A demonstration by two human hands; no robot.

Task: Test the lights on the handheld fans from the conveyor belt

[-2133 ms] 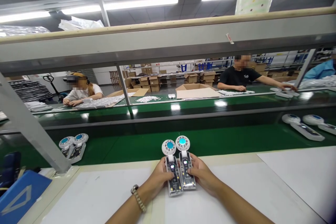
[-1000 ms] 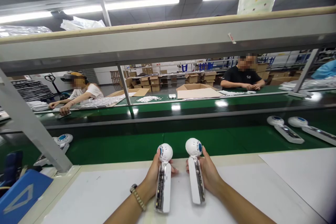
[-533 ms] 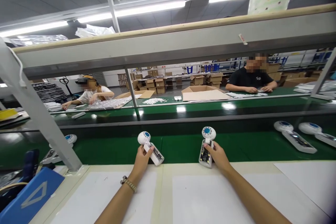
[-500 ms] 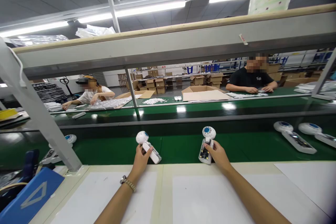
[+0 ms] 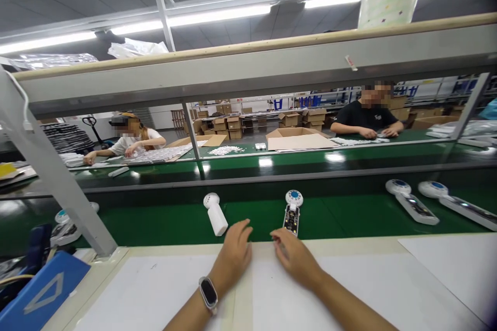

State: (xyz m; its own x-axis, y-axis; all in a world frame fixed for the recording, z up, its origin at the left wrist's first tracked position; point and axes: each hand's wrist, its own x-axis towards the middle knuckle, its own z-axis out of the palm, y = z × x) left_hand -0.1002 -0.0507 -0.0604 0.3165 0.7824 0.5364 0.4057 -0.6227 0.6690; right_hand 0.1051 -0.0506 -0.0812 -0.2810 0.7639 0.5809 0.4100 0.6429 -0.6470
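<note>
My left hand (image 5: 236, 249) is empty, its fingers apart, over the near edge of the green belt. Just beyond it lies a white handheld device (image 5: 217, 218) with a round head, its smooth white side up. My right hand (image 5: 294, 257) is also empty, with fingers loosely bent and apart. It hides the lower end of a second such device (image 5: 291, 217), whose open housing shows a dark circuit board below a round head with a blue centre. Whether the right hand touches this device I cannot tell.
Similar open devices (image 5: 413, 204) lie on the belt (image 5: 345, 212) at right, others at far left behind a slanted metal post (image 5: 58, 165). White sheets (image 5: 166, 289) cover the near bench; a blue holder (image 5: 46, 289) stands left. Two people work across the belt. A shelf beam (image 5: 233, 75) crosses overhead.
Both hands have let go of the two devices and drawn back toward me and each other. The left device now lies with its smooth side up. The view has shifted slightly.
</note>
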